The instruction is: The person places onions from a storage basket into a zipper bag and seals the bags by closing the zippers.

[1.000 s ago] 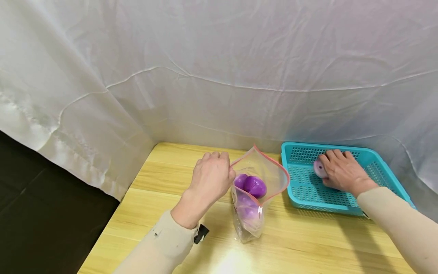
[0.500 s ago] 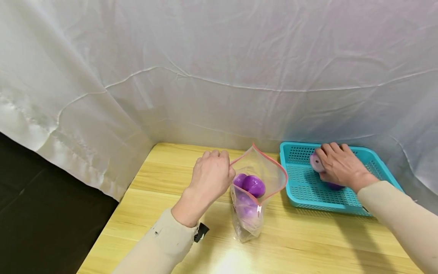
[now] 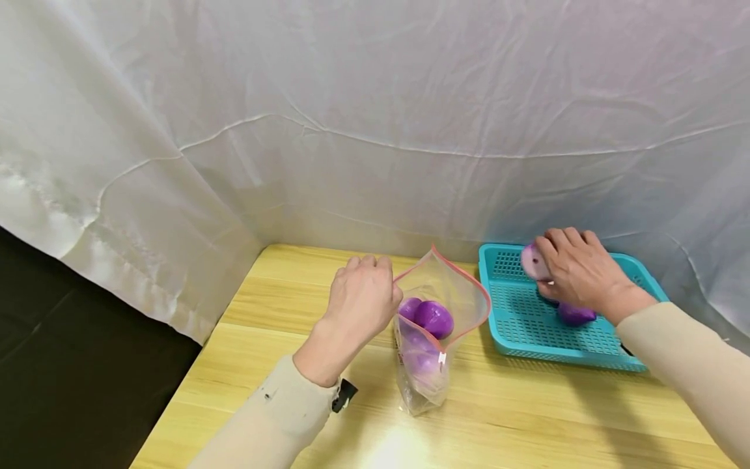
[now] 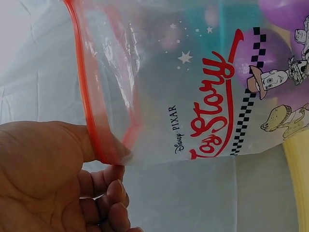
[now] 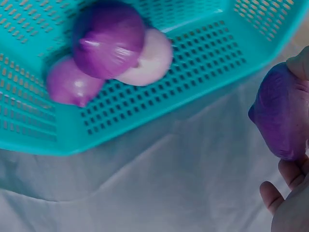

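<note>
Bulb of glossy purple (image 5: pixel 281 113), gripped by the right hand (image 3: pixel 577 270), hung right of the red-rimmed clear plastic bag (image 3: pixel 465 299) the left hand (image 3: pixel 362 296) pinched.

The left forearm (image 3: pixel 266 417) is being held diagonally forward, with the left hand (image 3: pixel 360 296) being positioned back upward and a pinch being formed with its thumb (image 4: pixel 82 137). The right forearm (image 3: pixel 685 378) is being angled inward, the right hand (image 3: pixel 577 270) being held with fingers (image 5: pixel 291 175) curled.
</note>
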Demonstrator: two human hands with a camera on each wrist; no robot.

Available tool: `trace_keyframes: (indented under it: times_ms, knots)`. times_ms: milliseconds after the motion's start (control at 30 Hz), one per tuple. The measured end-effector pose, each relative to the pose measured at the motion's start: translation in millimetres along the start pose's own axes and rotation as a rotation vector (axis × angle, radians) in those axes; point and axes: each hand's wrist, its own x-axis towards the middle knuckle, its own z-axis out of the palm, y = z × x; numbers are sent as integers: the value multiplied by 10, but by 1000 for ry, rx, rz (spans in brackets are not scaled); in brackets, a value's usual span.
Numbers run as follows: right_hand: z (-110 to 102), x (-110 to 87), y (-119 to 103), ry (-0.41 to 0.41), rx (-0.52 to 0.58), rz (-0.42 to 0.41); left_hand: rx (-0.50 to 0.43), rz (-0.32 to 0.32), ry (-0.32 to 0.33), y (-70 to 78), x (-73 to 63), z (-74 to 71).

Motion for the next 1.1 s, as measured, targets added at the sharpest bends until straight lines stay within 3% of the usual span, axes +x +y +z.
trace_keyframes:
  times_ms: [267,533,833,1100]
  knots:
    - [-419,255,-135,170,46,-59,-12,-14,-22,8,11,-4]
    - [-882,553,-460,292,88,-146,-14,-16,-37,6,16,-14]
    - [-1188,752,-832,354,58,-268,-32,-25,-35,3,26,-12]
    - [-1261,812,-1104,288,25,-378,-50,-31,-64,1,35,-14]
